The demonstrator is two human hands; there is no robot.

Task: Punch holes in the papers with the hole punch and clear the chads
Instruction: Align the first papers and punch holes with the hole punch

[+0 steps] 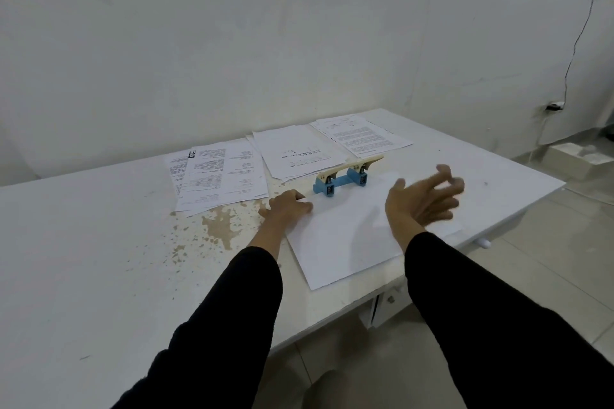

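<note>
A blue hole punch [345,180] with a cream lever stands on the white table [99,242]. The far edge of a blank white sheet [345,236] lies at its mouth. My left hand [286,209] rests on the sheet's far left corner, fingers curled over the edge. My right hand [422,196] hovers above the sheet's right part, palm turned left, fingers spread and blurred, holding nothing. No chads can be made out.
Three stacks of printed papers lie behind the punch: left [219,176], middle [295,153], right [362,136]. A worn brown patch [219,229] marks the tabletop. The table's right edge [515,219] drops to a tiled floor. A cable hangs on the wall.
</note>
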